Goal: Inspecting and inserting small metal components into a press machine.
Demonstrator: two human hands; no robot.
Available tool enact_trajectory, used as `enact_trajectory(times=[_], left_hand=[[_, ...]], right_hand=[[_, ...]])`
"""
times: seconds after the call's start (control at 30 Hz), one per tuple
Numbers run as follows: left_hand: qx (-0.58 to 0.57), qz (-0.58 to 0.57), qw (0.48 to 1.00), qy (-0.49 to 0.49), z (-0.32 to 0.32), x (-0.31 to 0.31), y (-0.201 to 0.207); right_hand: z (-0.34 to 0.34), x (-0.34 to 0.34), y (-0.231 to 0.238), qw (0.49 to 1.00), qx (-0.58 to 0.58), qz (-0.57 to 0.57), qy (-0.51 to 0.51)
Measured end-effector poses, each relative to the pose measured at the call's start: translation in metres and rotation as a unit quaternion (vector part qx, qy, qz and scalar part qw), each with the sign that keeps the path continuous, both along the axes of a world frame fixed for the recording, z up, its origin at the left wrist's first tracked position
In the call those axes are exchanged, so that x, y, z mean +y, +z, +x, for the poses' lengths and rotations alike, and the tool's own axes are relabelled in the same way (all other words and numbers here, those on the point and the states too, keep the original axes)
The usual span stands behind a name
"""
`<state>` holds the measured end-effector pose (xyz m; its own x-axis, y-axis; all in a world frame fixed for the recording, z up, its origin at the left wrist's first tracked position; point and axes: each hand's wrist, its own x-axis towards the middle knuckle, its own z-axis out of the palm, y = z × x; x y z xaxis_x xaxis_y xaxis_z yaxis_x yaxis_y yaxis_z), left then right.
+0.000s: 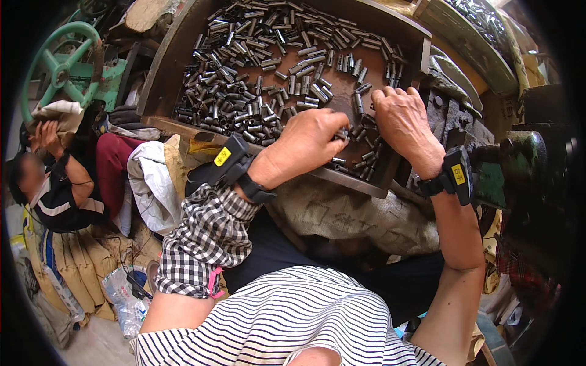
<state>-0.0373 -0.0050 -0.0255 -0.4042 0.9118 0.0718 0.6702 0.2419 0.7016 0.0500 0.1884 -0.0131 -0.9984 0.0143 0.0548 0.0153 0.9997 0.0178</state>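
Note:
Short dark metal tubes (pixel 229 97), some shiny and some dull, lie loose in a wooden tray (pixel 161 73) in front of me. My left hand (pixel 305 143) is over the tray's near side, thumb and fingers closed on a small metal tube (pixel 345 132) whose end shows at the fingertips. Over the tray's right side is my right hand (pixel 400 119), its fingers curled downward beside several tubes. What those fingers hold, if anything, is hidden under them. Both wrists carry a black strapped device, and a checked sleeve covers my left forearm.
A dark machine (pixel 525 161) stands close by my right arm. Beyond the tray at the upper right, a second bin (pixel 470 36) holds more metal pieces. At the left, another person (pixel 67 177) works near a green handwheel (pixel 60 70). Grey sacking (pixel 360 213) hangs below the tray.

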Motion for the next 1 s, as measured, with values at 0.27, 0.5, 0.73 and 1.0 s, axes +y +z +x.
enact_trajectory(times=[0.27,0.5,0.73,1.0], left_hand=[[0.196,-0.104,0.974,-0.045,0.019,0.02,-0.009],[0.157,-0.1,0.982,-0.026,0.017,0.019,-0.008],[-0.41,-0.011,0.912,-0.009,0.018,0.025,0.009],[-0.534,-0.007,0.845,0.023,0.019,0.027,0.016]], right_hand=[[0.06,-0.024,0.027,0.937,0.094,-0.323,-0.091],[0.078,-0.038,0.026,0.836,0.111,-0.5,-0.198],[0.08,-0.029,0.019,0.683,0.104,-0.675,-0.261],[0.081,-0.02,0.017,0.526,0.121,-0.801,-0.26]])
